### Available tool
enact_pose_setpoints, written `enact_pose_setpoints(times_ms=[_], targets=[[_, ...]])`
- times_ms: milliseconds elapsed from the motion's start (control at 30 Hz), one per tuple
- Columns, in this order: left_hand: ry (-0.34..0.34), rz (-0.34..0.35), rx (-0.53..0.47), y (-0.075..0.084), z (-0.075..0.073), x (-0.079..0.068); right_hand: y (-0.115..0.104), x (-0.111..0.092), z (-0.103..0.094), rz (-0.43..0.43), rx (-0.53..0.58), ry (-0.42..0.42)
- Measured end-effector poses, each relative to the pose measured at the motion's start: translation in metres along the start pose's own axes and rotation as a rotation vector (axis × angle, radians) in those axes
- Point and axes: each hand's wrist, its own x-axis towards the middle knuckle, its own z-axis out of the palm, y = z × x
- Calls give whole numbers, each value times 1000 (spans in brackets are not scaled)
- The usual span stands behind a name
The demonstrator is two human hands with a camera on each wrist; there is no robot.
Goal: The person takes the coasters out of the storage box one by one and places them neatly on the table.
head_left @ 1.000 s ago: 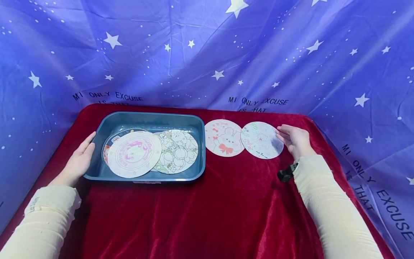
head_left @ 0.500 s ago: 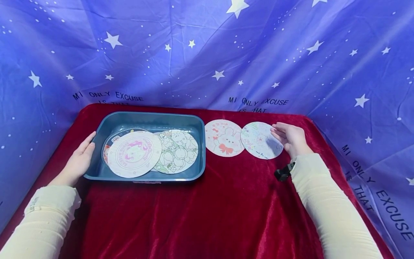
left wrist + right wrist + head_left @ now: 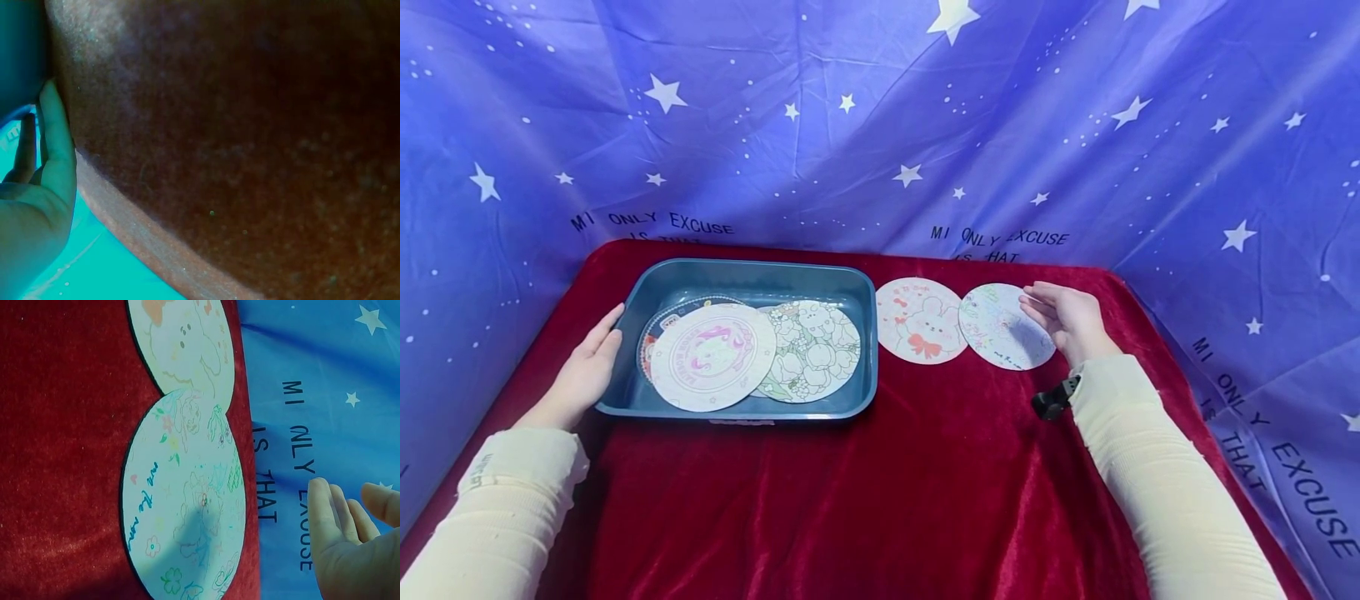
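My left hand lies against the left side of the blue rectangular tray, its fairly straight fingers touching the outer wall. In the left wrist view, a finger reaches up along that wall. Inside the tray are overlapping round printed mats, among them a pink-printed mat and a green floral mat. My right hand hovers above the right edge of a dark-edged flower-print mat, fingers extended, holding nothing. That mat overlaps the bunny mat beside the tray.
Red velvet cloth covers the table. A blue star-printed curtain hangs behind and at both sides. The black wrist camera sits below my right sleeve.
My right hand has shifted slightly left, further over the flower-print mat. The left hand, the tray and the mats stay in place.
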Motion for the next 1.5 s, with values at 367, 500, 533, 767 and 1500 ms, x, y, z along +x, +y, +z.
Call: enact_pose_setpoints(times_ms=[367,500,533,767,1500], targets=[[2,-8,14,0,-1,0,3,-1,8,21,13,-28],[-3,-13,2,0,0,-1,3,-1,12,15,9,-36],[-5,-16,0,0,0,-1,3,-2,12,15,6,-41],[-9,-9,-1,-1,0,-1,3,-4,16,17,-19,-80],[9,14,2,-1,0,1,5,-9,33,24,-57,-126]])
